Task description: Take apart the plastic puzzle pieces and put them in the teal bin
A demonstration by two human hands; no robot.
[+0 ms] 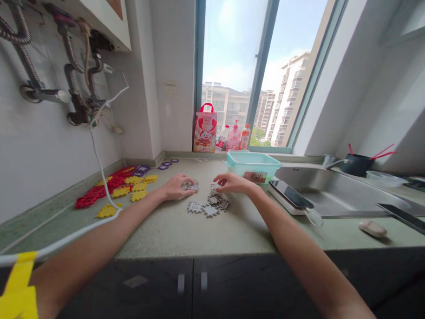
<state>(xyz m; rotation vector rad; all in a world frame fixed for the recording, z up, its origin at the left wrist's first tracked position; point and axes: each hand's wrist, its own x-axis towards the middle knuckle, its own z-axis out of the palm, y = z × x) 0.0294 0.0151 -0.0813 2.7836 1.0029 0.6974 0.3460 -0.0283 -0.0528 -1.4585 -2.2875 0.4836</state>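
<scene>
My left hand rests low over the counter, its fingers curled onto a grey gear-edged plastic piece. Opposite it, my right hand pinches another grey toothed piece between thumb and fingers. Just below my right hand lie more grey pieces: a brownish-grey ring-like one, a lighter one and a latticed one. They lie close together, some touching. My fingers partly cover both held pieces.
Left on the counter are red pieces, yellow pieces and purple pieces. A white cable hangs across my left forearm. Right are a turquoise tub, a phone on a white box and a steel sink.
</scene>
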